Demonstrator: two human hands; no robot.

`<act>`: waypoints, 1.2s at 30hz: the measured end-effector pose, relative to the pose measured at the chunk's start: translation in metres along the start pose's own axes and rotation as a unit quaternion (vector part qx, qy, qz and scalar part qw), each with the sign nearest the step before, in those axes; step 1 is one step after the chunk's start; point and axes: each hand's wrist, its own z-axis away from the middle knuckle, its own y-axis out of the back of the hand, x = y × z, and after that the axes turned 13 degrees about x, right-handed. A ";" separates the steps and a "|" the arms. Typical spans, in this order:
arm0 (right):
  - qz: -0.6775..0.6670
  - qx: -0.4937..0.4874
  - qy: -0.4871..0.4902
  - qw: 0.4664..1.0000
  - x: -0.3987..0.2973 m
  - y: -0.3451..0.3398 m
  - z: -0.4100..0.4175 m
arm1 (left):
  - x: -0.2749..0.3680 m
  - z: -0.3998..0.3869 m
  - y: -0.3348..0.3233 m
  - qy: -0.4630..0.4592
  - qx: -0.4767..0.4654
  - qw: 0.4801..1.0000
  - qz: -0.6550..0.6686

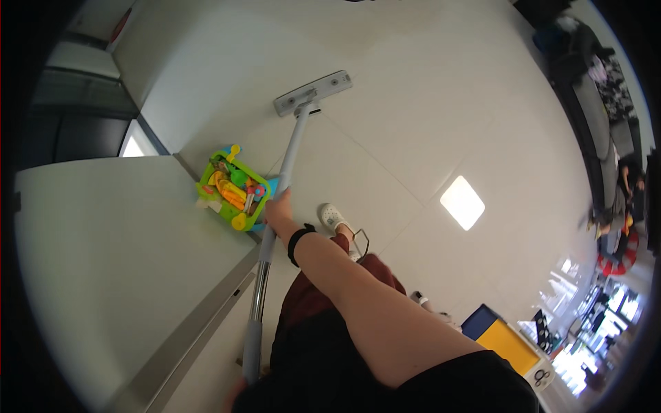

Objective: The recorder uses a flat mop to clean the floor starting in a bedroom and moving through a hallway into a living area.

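A flat mop lies ahead of me, its grey rectangular head [330,85] on the pale tiled floor [392,129]. My right hand [279,210] is wrapped around the middle of the grey mop pole [292,152]; a black band circles that wrist. Below this grip the pole has a shiny metal section [260,291] and a grey end grip [252,343]. At the bottom edge, my left hand [235,396] is mostly hidden beside the pole's end, so its hold is unclear. Left of my right hand stands a green-rimmed toy basket [247,168] filled with colourful plastic toys.
A white panel [103,232] with a metal-edged frame [206,320] borders my left. My white clog [330,216] is near the pole. At right are a yellow-and-navy box [508,343], a grey sofa [591,113] and a partly visible person [627,180].
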 end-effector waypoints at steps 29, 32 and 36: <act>0.124 -0.124 0.003 0.984 -0.200 0.137 -0.073 | 0.135 0.114 -0.346 0.074 -0.052 0.924 0.371; 0.145 -0.156 -0.010 0.977 -0.193 0.160 -0.056 | 0.125 0.104 -0.363 0.029 -0.117 0.910 0.397; 0.188 -0.163 0.018 0.968 -0.197 0.179 -0.059 | 0.136 0.112 -0.386 0.036 -0.148 0.896 0.418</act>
